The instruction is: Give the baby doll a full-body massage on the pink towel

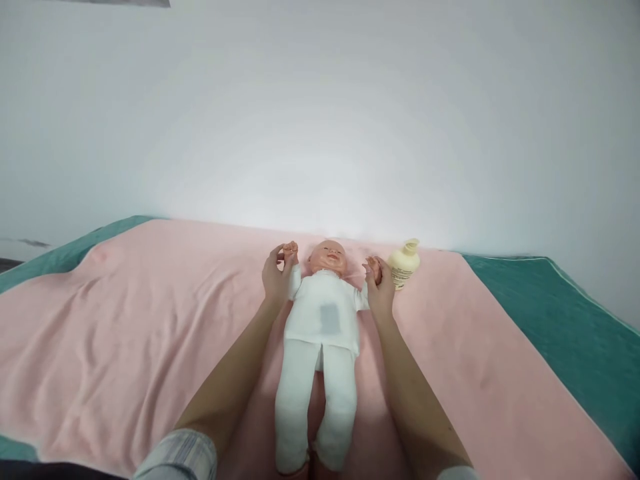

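A baby doll in a white top and white trousers lies on its back, head toward the wall, on a pink blanket. Both of its arms are raised beside its head. My left hand is closed round the doll's hand on the left of the view. On the other side, my right hand grips the doll's other hand, with fingers wrapped about it. A grey-blue rectangle shows on the front of the top. Just right of my right hand stands a pale yellow pump bottle.
Green cloth shows beyond the pink blanket on the right and at the left edge. Folds run through the blanket on the left. A plain pale wall rises behind the far edge.
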A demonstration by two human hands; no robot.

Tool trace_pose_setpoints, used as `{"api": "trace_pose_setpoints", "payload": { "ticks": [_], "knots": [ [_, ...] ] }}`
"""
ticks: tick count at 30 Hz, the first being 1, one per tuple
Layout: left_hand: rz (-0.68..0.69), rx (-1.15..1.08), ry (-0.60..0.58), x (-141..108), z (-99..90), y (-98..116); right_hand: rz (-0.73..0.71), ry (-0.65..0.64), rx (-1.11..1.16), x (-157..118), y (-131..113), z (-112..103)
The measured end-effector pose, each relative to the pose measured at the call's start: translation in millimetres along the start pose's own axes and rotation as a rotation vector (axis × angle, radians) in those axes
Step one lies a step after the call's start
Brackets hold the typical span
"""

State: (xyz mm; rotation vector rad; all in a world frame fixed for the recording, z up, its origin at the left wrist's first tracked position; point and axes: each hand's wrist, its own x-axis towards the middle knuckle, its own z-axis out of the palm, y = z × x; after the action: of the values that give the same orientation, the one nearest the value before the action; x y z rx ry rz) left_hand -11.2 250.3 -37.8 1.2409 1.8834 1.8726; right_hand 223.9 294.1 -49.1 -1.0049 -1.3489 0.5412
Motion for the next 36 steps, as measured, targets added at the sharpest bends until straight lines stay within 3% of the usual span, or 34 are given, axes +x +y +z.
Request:
{"api": "trace_pose_setpoints", "payload": {
  "ticks": [8, 14, 19, 24, 28, 32, 36],
  "knots": [
    [0.032, 0.122, 0.007, -43, -66.9, 7, 0.126, 0.040, -0.096, -63, -43, -41],
    [0.022, 0.297, -0.093, -83, -110.7, -12, 0.273, -0.082, -0.232, -127, -51, -69],
    [0.147, 0.532, -0.171, -103, -126.4, -32, 0.116, -0.201, -0.407, -157, -45, -76],
    [0.119, 0.626, -0.245, -118, -128.7, -37, 0.092, -0.234, -0.423, -165, -44, -75],
    [0.036, 0.533, -0.233, -118, -128.1, -29, 0.212, -0.223, -0.347, -165, -43, -76],
    [-0.112, 0.299, -0.190, -99, -130.5, -11, 0.287, -0.173, -0.246, -152, -43, -77],
    [-0.090, 0.184, -0.176, -66, -126.2, 10, 0.282, -0.071, -0.212, -116, -50, -66]
  ]
}}
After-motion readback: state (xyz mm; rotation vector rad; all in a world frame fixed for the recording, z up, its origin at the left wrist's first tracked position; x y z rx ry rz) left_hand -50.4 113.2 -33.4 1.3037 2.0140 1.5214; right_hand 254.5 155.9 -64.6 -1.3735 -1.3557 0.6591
